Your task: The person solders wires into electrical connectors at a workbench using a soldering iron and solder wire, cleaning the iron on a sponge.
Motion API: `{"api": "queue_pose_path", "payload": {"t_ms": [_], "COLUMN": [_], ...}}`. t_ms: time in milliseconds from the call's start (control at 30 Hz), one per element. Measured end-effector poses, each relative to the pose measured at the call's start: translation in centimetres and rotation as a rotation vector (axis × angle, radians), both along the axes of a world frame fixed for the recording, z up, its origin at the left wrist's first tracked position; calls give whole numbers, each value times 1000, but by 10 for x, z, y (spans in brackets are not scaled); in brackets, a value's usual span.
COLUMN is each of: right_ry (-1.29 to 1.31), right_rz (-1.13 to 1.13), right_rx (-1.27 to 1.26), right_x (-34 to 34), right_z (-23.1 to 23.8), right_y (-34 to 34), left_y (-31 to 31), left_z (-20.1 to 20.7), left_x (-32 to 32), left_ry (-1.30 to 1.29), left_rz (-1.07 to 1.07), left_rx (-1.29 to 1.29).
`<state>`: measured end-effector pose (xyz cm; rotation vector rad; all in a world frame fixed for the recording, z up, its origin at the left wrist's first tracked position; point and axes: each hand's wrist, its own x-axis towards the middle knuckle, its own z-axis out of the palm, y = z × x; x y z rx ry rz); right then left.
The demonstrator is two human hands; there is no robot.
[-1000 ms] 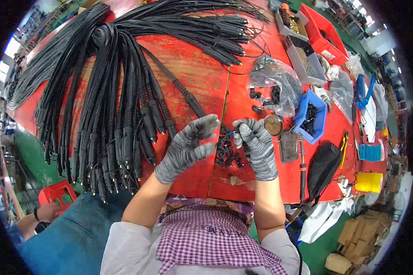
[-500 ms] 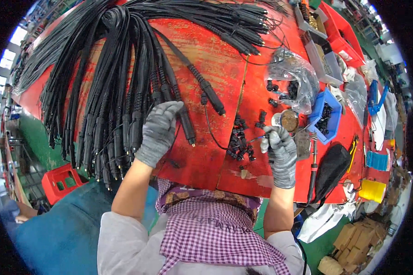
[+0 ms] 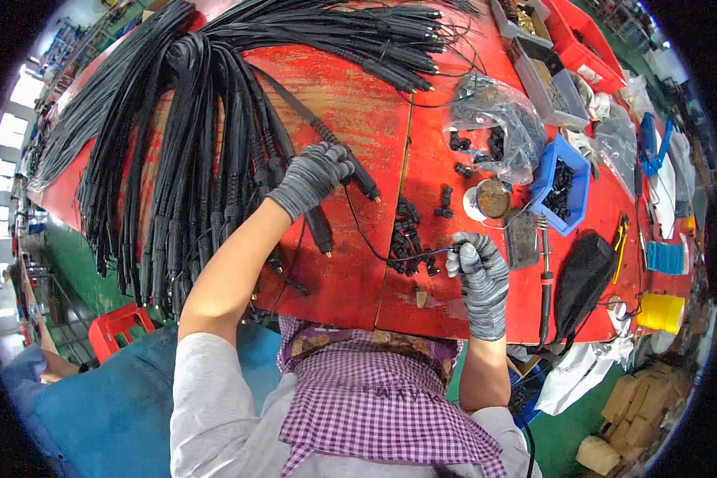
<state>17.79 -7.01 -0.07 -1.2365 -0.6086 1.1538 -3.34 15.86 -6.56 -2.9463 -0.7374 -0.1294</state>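
Note:
My left hand [image 3: 315, 179], in a grey knit glove, is closed around the ribbed neck of a black cable plug [image 3: 364, 182]. The plug's metal-tipped end juts out beyond my fingers, toward the right. From beside it a thin black wire [image 3: 366, 239] curves down and across to my right hand [image 3: 478, 279]. That hand, gloved too, pinches the wire's end, where a bit of blue shows. Small black fittings [image 3: 406, 231] lie in a loose pile just left of my right hand.
A large bundle of black cables [image 3: 191, 151] covers the table's left side. On the right are a bag of black parts [image 3: 518, 135], a round tin [image 3: 492, 199], a blue bin [image 3: 581, 211], a soldering iron [image 3: 546, 291] and a black pouch [image 3: 585, 279].
My left hand has moved right and up, from the bundle's edge to the separate plug, and closed on it. My right hand has dropped slightly, still pinching the wire.

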Motion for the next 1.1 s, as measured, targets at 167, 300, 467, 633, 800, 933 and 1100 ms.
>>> {"api": "queue_pose_path", "payload": {"t_ms": [167, 300, 467, 633, 800, 933, 1100], "right_ry": [-22, -116, -366, -563, -876, -976, -1082], "right_rz": [-48, -142, -258, -248, -132, -109, -69], "right_rx": [33, 67, 94, 139, 221, 358, 409], "right_x": [6, 9, 10, 2, 0, 1, 5], "right_z": [3, 18, 30, 35, 44, 43, 49], "right_y": [-4, -9, -16, -21, -22, -19, -17], "left_y": [-18, -59, -99, -120, -127, -129, -129], "left_z": [9, 33, 66, 85, 95, 95, 100], "left_x": [1, 19, 49, 70, 73, 73, 73], "left_ry": [-256, -461, -584, -679, -679, -737, -696], "left_rz": [-109, -148, -186, -193, -234, -284, -290], "left_rx": [-154, -412, -546, -726, -702, -688, -691]}}
